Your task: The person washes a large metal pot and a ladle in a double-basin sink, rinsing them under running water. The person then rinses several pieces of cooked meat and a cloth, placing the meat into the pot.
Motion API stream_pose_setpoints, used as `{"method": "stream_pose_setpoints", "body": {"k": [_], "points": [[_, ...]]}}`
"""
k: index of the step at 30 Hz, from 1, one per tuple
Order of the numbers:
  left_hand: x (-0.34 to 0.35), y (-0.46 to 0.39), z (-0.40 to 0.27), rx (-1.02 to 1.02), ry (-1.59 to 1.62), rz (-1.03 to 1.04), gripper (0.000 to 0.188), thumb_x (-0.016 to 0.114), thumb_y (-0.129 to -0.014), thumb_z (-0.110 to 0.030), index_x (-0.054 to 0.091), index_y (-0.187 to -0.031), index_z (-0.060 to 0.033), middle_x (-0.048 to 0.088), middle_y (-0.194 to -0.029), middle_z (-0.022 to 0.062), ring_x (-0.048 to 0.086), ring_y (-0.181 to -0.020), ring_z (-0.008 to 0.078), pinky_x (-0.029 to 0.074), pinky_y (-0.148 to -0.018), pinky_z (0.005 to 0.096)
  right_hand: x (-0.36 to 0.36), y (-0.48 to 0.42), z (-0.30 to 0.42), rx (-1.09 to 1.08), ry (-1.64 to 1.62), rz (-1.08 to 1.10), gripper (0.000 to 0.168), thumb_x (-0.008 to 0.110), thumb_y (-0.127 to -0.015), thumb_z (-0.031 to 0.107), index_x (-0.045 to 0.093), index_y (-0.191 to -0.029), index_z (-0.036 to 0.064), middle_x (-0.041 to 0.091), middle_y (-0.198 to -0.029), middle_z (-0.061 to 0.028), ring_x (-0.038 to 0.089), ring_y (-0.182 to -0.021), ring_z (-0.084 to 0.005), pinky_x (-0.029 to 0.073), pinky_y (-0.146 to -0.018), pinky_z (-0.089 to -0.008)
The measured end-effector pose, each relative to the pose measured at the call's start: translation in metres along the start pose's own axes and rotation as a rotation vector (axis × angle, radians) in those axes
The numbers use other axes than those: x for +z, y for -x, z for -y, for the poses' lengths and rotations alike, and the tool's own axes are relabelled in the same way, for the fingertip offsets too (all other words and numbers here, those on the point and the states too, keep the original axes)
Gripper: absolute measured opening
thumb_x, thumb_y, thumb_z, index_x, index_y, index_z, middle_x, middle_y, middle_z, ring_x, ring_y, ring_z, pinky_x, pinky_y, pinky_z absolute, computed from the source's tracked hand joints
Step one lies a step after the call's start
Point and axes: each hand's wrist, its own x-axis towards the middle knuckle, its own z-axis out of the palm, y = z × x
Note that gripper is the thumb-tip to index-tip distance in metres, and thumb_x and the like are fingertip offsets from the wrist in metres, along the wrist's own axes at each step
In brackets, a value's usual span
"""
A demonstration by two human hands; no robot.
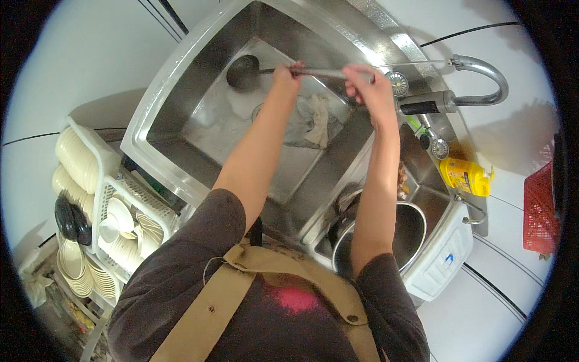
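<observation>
A long-handled metal ladle [243,73] is held over the large stainless steel sink basin [190,169], its bowl to the left. My left hand [287,76] is closed around the handle near the bowl. At the handle's far end is my right hand [367,86], slightly blurred, with its fingers curled at the tip; how firmly they hold it is unclear. From the curved faucet [486,77] a thin stream of water runs left towards my right hand. A pale wet cloth [318,121] lies on the basin floor below my hands.
A large metal pot [414,231] stands in the smaller right basin, partly behind my right forearm. Beside it are a yellow bottle [466,175] and a white lidded container [441,253]. To the left, white plastic racks [135,192] hold stacked plates and bowls. A red basket [538,210] is at far right.
</observation>
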Motion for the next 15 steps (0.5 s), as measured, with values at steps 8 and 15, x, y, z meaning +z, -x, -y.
{"method": "stream_pose_setpoints", "body": {"k": [8, 15], "points": [[0.067, 0.031, 0.021, -0.269, 0.264, -0.124, 0.03, 0.033, -0.1, -0.023, 0.049, -0.11, 0.0006, 0.062, -0.107, 0.0167, 0.06, -0.097, 0.0337, 0.049, -0.086, 0.0542, 0.003, -0.018, -0.037, 0.038, -0.385, -0.208, 0.035, 0.078, -0.073, 0.007, 0.058, -0.101, 0.0, 0.064, -0.075, -0.006, 0.062, -0.063, -0.0124, 0.044, -0.052, -0.0208], [0.053, 0.043, 0.032, -0.241, 0.257, -0.086, 0.025, 0.034, -0.1, -0.023, 0.045, -0.113, -0.0046, 0.054, -0.089, 0.0176, 0.056, -0.08, 0.0308, 0.051, -0.072, 0.0509, -0.007, 0.021, -0.033, -0.143, -0.221, -0.298, 0.028, 0.077, -0.076, 0.008, 0.063, -0.1, 0.002, 0.067, -0.079, -0.0057, 0.064, -0.065, -0.0119, 0.048, -0.06, -0.0222]]}}
